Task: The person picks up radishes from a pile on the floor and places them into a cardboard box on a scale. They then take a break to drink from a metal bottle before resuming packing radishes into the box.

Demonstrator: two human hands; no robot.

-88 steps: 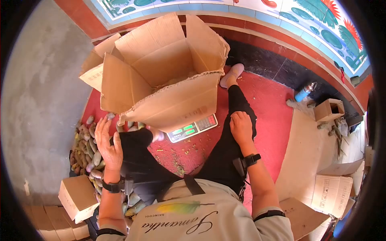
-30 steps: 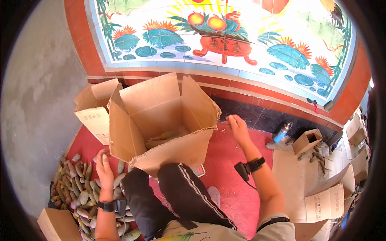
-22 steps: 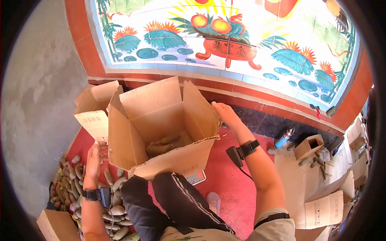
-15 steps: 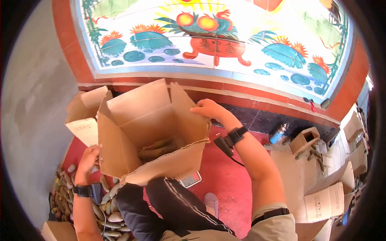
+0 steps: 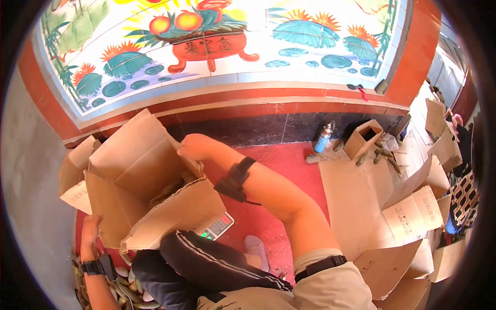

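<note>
Nearest me are the bent knees (image 5: pixel 191 253), at five o'clock of the box (image 5: pixel 178 217), which is kept close in front, I judge so both arms can get round it. Tubers (image 5: pixel 123 272) lie in a heap between six and seven. The scale (image 5: pixel 221 223) shows at four; the box covers the rest of it, and the panel is left clear, I'd guess for reading.

I have the left hand (image 5: pixel 91 230) low at eight, up against the box's left side. Its fingers are partly tucked from view, so I can't tell whether they grip or merely press. The box itself is left of centre on my feed, flaps up, with a brown lump (image 5: pixel 174 189) in the shade inside.

The right hand (image 5: pixel 196 146) reaches across to near two, its fingers clasped on the far right flap. Hands on opposite sides look to me like a way of steadying something so wide.

A smaller carton (image 5: pixel 75 194) is just beyond at nine. Off towards half past two, the flask (image 5: pixel 323 140) stands by the black skirting (image 5: pixel 258 129), out of the way. The mural (image 5: pixel 212 49) is farthest, at one.
</note>
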